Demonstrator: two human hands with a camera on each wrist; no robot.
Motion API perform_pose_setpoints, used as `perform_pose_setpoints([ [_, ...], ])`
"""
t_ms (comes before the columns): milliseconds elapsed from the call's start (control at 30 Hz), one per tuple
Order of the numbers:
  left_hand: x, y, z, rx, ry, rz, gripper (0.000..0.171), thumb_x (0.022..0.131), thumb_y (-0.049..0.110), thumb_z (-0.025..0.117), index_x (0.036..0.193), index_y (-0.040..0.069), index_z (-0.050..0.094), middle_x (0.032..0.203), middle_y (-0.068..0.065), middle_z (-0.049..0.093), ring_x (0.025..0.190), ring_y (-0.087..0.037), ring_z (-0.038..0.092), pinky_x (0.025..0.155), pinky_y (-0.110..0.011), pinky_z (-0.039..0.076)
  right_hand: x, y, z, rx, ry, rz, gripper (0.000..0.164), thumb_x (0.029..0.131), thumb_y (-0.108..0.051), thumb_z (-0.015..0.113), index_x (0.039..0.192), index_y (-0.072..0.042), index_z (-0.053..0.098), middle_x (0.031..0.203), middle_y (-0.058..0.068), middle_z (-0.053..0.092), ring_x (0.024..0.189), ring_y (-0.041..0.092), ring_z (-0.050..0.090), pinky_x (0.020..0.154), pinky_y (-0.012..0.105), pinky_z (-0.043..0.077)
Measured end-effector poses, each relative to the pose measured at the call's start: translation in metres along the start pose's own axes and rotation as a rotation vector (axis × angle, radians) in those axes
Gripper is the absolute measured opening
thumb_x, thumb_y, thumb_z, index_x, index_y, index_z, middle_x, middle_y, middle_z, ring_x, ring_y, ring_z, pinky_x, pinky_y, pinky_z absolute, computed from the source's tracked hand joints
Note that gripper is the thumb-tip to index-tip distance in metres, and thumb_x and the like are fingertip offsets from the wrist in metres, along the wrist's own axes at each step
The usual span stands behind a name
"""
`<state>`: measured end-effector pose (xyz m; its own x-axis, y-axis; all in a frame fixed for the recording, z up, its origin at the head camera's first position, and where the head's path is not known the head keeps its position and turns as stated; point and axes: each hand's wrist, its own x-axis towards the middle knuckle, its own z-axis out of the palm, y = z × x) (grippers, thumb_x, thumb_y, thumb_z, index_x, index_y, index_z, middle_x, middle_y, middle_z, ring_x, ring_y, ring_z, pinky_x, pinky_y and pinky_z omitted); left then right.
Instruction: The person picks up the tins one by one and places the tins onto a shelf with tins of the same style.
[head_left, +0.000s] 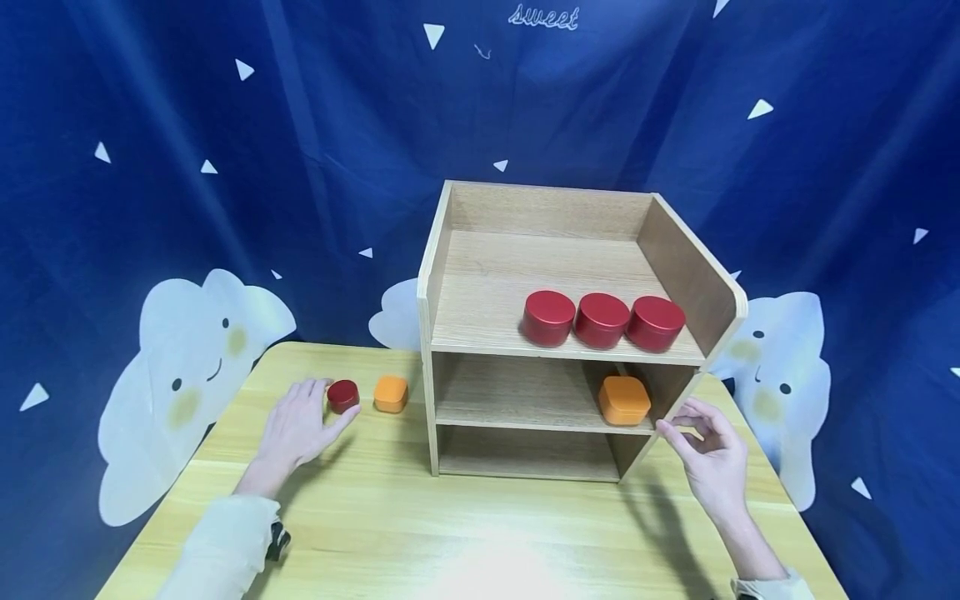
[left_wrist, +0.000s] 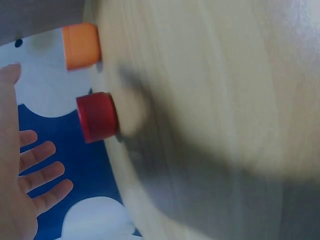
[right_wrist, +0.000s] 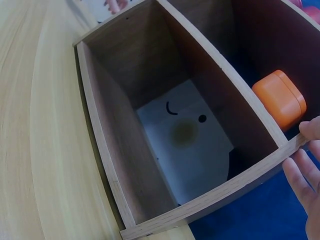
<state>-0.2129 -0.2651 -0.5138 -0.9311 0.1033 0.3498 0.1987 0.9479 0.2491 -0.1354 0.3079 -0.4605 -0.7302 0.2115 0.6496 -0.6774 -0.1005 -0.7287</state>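
Note:
On the table at the left, a round red tin [head_left: 343,397] stands beside my left hand [head_left: 303,421]. The thumb and straight fingers spread on either side of it, and the left wrist view shows a gap between this hand and the red tin [left_wrist: 97,117]. Just right of that tin is a rounded square orange tin [head_left: 391,394]. My right hand [head_left: 712,454] pinches the front edge of the right side panel of a wooden shelf [head_left: 517,352], thumb at the edge and fingers outside. Close to that thumb, another orange tin [right_wrist: 281,99] sits on the middle shelf board.
Three round red tins [head_left: 602,320] stand in a row at the front right of the shelf's top board. The lowest compartment [head_left: 525,452] lies under the middle board. A blue curtain [head_left: 337,167] with clouds hangs behind the wooden table [head_left: 390,533].

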Motion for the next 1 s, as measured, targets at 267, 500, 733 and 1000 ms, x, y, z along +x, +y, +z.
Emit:
perform_pose_setpoints([
  [267,0.004,-0.014,0.011,-0.007,-0.105,-0.079,0.086,0.098,0.067,0.058,0.14,-0.008,0.053,0.135,-0.033,0.06,0.121,-0.049,0.057,0.101,-0.063,0.05,0.0,-0.003,0.001,-0.144,0.08,0.082,0.05,0.073,0.042,0.057,0.119,0.021,0.06,0.096,-0.004,0.076,0.084,0.004,0.074,0.071,0.014,0.06],
  [500,0.01,-0.025,0.024,0.014,-0.15,-0.115,0.091,0.097,0.07,0.056,0.14,-0.01,0.051,0.134,-0.036,0.059,0.12,-0.051,0.056,0.099,-0.065,0.05,0.001,-0.004,0.001,-0.078,0.036,0.039,0.053,0.074,0.042,0.056,0.121,0.017,0.063,0.099,-0.001,0.076,0.083,0.006,0.076,0.071,0.014,0.06],
  [733,0.016,-0.03,0.034,0.032,-0.166,-0.123,0.093,0.097,0.072,0.054,0.137,-0.012,0.052,0.13,-0.037,0.06,0.116,-0.052,0.057,0.095,-0.066,0.051,0.0,-0.004,-0.001,-0.119,0.037,0.068,0.051,0.076,0.039,0.059,0.121,0.015,0.064,0.099,-0.004,0.076,0.084,0.004,0.075,0.072,0.014,0.06],
  [1000,0.021,-0.033,0.039,0.063,-0.181,-0.133,0.093,0.096,0.073,0.054,0.133,-0.013,0.053,0.126,-0.037,0.061,0.111,-0.052,0.058,0.09,-0.066,0.052,-0.002,-0.004,-0.005,-0.175,0.009,0.086,0.049,0.079,0.034,0.064,0.124,0.014,0.064,0.1,-0.008,0.076,0.084,0.001,0.075,0.073,0.012,0.06],
])
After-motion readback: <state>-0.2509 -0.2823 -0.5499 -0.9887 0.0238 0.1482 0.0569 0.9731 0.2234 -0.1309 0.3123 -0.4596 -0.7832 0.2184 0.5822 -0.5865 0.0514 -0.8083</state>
